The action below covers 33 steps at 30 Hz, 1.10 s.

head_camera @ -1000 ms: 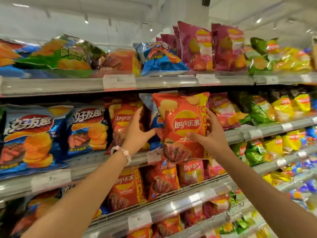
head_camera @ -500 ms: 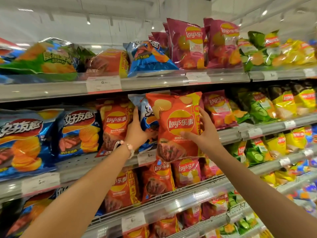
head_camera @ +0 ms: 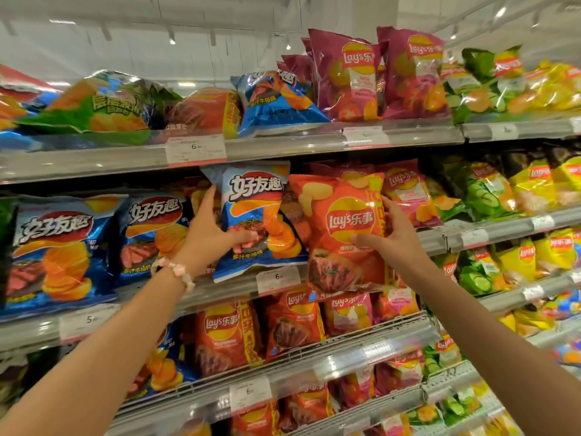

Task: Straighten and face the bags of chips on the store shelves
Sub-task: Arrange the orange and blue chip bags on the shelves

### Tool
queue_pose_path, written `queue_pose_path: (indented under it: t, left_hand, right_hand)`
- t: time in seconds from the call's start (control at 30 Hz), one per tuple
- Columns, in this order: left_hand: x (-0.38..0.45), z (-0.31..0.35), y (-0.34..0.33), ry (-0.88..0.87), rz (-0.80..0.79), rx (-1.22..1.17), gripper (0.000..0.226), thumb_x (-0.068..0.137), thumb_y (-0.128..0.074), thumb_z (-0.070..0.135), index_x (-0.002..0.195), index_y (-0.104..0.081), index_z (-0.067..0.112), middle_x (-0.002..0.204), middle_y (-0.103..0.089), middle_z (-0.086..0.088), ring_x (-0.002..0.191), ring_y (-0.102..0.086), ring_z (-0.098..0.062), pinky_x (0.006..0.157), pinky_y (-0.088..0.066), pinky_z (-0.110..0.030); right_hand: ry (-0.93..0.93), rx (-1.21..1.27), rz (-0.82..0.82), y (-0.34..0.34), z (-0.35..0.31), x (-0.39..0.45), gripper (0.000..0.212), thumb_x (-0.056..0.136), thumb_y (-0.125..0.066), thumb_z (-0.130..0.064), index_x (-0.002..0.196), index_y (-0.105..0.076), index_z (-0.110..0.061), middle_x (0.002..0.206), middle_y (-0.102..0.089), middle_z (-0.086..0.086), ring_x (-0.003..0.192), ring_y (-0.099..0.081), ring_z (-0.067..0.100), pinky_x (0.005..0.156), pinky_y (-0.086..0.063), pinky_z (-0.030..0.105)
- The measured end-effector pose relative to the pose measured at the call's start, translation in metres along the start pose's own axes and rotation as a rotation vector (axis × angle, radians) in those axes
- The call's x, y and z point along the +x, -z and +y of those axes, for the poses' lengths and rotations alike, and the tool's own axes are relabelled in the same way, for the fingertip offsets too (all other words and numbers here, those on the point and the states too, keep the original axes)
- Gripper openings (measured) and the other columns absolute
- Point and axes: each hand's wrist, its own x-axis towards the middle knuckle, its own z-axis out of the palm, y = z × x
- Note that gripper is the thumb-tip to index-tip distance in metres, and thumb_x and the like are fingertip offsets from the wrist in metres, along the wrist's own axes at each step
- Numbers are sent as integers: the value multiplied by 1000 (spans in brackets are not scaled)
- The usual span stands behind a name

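A blue bag of ridged steak chips (head_camera: 256, 221) is gripped by the left hand (head_camera: 213, 231), thumb across its front and fingers behind its left edge, and is held upright before the second shelf (head_camera: 490, 236). Just beside it, an orange Lay's bag (head_camera: 344, 234) is pinched at its right edge by the right hand (head_camera: 393, 237), its lower end overhanging the shelf lip.

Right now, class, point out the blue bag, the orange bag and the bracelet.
blue bag (head_camera: 251, 196), head view, on the white lettering near its top.
orange bag (head_camera: 350, 220), head view, on the round yellow logo.
bracelet (head_camera: 179, 272), head view, on a pink bead at the left wrist.
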Motion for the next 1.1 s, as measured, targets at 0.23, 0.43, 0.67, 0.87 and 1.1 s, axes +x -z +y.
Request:
queue_pose_path:
  t: [0.23,0.43,0.67,0.87,1.1]
  left_hand:
    - [-36,-6,46,58,97,18,105,63,-83,2,143,-26,40,106,-63,13,85,-66,0,57,-53,-17]
    - [-58,-10,86,90,191,80,101,67,-78,-2,143,-28,42,98,-62,22,77,-65,7,54,-50,-12]
    - [-77,-17,116,148,308,103,101,68,-78,-1,145,-26,40,100,-61,19,76,-63,10,55,-48,-12]
    - [-83,-22,132,157,346,80,100,69,-76,-6,143,-29,41,104,-65,14,83,-67,2,58,-52,-16]
    - [-82,-24,139,191,337,41,102,69,-74,-10,145,-27,40,94,-71,19,81,-68,0,54,-52,-15]
  right_hand:
    - [0,17,-146,-32,6,-5,99,66,-85,-23,145,-27,-34,123,-46,-14,113,-49,11,90,-46,32]
    - [17,49,-188,-56,6,4,96,67,-85,-22,144,-28,-29,129,-49,-8,115,-52,15,94,-48,37]
    - [10,89,-62,-58,-8,48,85,67,-84,-19,136,-35,-20,103,-52,-19,89,-54,-3,76,-48,23]
    - [99,-66,-58,-83,-15,79,85,67,-84,-22,139,-39,-22,130,-48,10,116,-52,28,99,-46,48]
    - [74,-89,-49,-106,0,91,84,77,-77,-15,145,-28,-14,136,-50,10,122,-50,27,101,-42,37]
